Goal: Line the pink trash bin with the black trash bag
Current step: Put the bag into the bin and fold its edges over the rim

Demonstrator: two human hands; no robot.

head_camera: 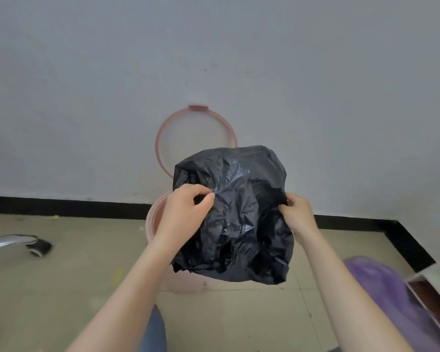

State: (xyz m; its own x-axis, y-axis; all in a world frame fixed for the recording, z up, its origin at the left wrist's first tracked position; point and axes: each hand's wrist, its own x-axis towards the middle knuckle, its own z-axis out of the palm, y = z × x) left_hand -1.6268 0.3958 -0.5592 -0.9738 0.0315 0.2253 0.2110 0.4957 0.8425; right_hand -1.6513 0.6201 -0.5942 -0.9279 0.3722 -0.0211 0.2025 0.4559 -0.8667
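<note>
While both hands are holding it up, the black trash bag [235, 212] is hanging in the air, puffed and crinkly, just above the pink trash bin [155, 219]. The left hand [186, 209] is making a tight grip, with thumb and fingers closed on a pinch of plastic near the bag's top left side. The right hand [296, 212] is gripping too, its fingers curled shut on the bag's right edge. Between the two grips the bag is spreading wide and shiny. Below the grips it is sagging down and hiding most of the bin, so only the bin's left rim and a bit of its bottom are peeking out. The bin is standing on the floor [61, 275], close to the grey wall [214, 47].

Past the grips, a pink ring [163, 133] is sitting up against the wall, with its lower right part hiding behind the bag. It is maybe the bin's lid ring, but that is hard to tell. Far off from the left grip, a shiny metal leg with a black wheel [40, 246] is resting on the floor. Down and off from the right grip, something purple and blurry [386, 288] is lying near a brown box edge [427, 298]. Under the left arm, a bit of blue cloth [154, 331] is showing.
</note>
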